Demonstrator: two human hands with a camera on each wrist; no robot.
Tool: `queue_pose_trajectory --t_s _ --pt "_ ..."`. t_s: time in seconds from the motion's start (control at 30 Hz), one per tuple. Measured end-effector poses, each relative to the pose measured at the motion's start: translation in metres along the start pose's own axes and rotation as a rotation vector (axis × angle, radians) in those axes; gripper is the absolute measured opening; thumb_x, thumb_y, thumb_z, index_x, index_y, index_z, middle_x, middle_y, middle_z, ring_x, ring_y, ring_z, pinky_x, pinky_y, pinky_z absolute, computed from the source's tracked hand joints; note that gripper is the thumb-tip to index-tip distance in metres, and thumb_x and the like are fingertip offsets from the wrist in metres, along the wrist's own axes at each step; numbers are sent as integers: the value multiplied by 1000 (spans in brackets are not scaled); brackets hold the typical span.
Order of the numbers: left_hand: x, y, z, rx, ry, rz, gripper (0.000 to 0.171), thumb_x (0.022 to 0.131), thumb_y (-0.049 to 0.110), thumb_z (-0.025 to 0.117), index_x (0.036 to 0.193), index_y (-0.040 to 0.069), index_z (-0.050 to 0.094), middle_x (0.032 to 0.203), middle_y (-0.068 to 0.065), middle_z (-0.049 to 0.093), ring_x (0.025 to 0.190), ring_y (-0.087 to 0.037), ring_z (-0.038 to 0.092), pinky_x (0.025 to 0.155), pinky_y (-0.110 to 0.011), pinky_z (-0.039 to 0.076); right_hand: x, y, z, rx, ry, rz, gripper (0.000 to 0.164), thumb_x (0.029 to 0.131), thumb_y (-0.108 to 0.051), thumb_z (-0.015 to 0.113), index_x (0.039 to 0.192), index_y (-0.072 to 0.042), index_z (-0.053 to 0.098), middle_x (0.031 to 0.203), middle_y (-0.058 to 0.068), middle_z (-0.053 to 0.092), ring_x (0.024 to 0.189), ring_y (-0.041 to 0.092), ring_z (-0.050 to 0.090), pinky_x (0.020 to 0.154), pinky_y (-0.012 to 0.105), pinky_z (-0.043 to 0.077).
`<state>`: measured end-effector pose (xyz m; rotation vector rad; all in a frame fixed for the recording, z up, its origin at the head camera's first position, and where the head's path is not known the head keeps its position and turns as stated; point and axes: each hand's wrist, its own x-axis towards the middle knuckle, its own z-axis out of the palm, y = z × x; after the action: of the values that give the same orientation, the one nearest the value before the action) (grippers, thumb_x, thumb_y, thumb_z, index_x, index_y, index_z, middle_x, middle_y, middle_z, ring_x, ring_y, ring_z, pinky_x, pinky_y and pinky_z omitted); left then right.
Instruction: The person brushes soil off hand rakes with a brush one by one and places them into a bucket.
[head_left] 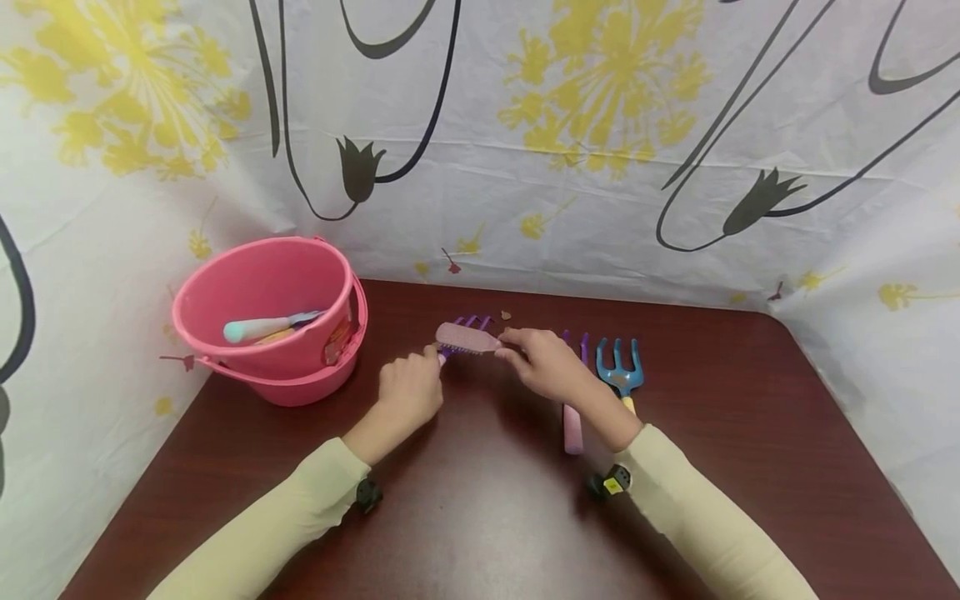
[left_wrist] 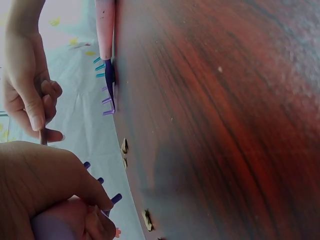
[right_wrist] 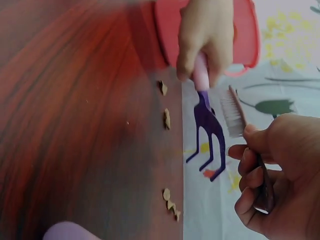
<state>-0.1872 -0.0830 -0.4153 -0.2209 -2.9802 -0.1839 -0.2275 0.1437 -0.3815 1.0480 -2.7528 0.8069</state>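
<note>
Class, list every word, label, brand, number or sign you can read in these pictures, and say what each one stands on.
No text can be read in any view.
Sticker on the pink bucket: too small and blurred to read.
Yellow patch on the device at the right wrist: too small to tell whether it bears any marks.
Brush and purple hand rake: no lettering visible.
</note>
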Motion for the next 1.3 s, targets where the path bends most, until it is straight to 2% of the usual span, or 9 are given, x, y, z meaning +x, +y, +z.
queue_pose_trajectory --t_s 0.2,0.37,0.53,0.77,0.9,1.13,1.3 --pt "0 1 -1 -27 18 -1 26 106 21 49 100 -3 57 78 -22 65 65 -41 67 51 -50 53 0 -11 3 -101 -2 -18 19 99 -20 69 109 -4 73 87 1 67 69 13 55 60 33 50" --pt "-1 1 -2 -48 -20 -1 25 105 21 52 105 -4 58 81 -22 65 67 -40 67 54 -50 54 0 -11 4 -149 9 -19 14 100 -23 67 99 -10 71 77 -2 58 62 13 50 49 31 42" --pt "0 -1 -3 -65 -70 -10 29 104 22 53 115 -4 59 85 -21 65 70 -38 67 56 -49 55 2 -8 5 -203 6 2 17 101 -26 66 90 -14 67 71 -3 51 59 14 46 44 30 36" --pt "1 -3 -3 -63 -80 -17 28 105 23 52 111 -4 58 79 -17 62 64 -34 64 53 -46 53 8 -2 4 -212 4 60 16 100 -26 67 96 -12 70 72 -1 53 58 16 47 42 30 35" --pt "1 -4 -1 -62 -75 -18 29 105 23 53 114 -4 59 78 -17 60 64 -35 64 52 -46 53 9 2 5 -198 8 79 15 100 -26 67 98 -12 71 76 1 56 59 16 49 42 30 36" --pt "2 -3 -2 -58 -63 -6 29 104 23 55 112 -4 60 77 -17 61 64 -36 65 52 -47 52 10 10 5 -190 31 100 21 99 -24 69 111 -8 75 89 5 69 65 19 55 49 35 45" --pt "5 -3 -1 -60 -82 -16 29 103 24 57 112 -4 59 77 -17 60 63 -35 64 52 -47 52 11 14 5 -184 35 111 18 99 -25 69 107 -10 76 88 5 68 66 20 56 50 37 46"
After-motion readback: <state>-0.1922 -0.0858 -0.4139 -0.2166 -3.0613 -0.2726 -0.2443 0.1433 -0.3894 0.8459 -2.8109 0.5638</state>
